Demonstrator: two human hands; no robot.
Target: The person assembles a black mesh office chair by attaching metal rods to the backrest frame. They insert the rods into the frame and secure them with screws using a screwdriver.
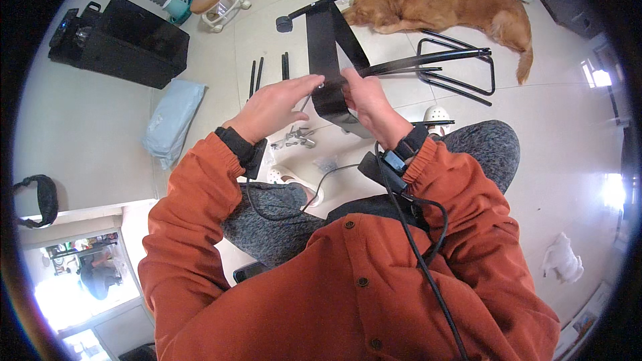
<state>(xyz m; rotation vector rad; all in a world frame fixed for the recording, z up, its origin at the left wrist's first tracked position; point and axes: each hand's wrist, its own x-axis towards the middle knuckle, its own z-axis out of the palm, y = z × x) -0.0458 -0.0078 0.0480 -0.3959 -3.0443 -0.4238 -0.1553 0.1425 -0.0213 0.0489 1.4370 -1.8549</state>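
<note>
A black flat panel (323, 50) with black tubular legs (418, 60) stands tilted in front of me. My right hand (372, 103) is closed round the panel's right edge, its thumb lying on top. At the left edge is my left hand (277, 107), fingers pressed together, their tips at a small bolt head (320, 85). A thin metal rod, apparently a hex key (305, 102), shows between its fingers and thumb. One upper leg ends in a round black foot (284, 24). What lies behind the panel is hidden.
Loose metal hardware (294, 138) and black tubes (256, 78) lie on the tiled floor. A bent black tube frame (458, 70) rests at right, near a lying dog (448, 3). Left are a pale blue parcel (174, 120), a black cabinet (130, 40) and a stool (221, 7). Cables hang from my wrists.
</note>
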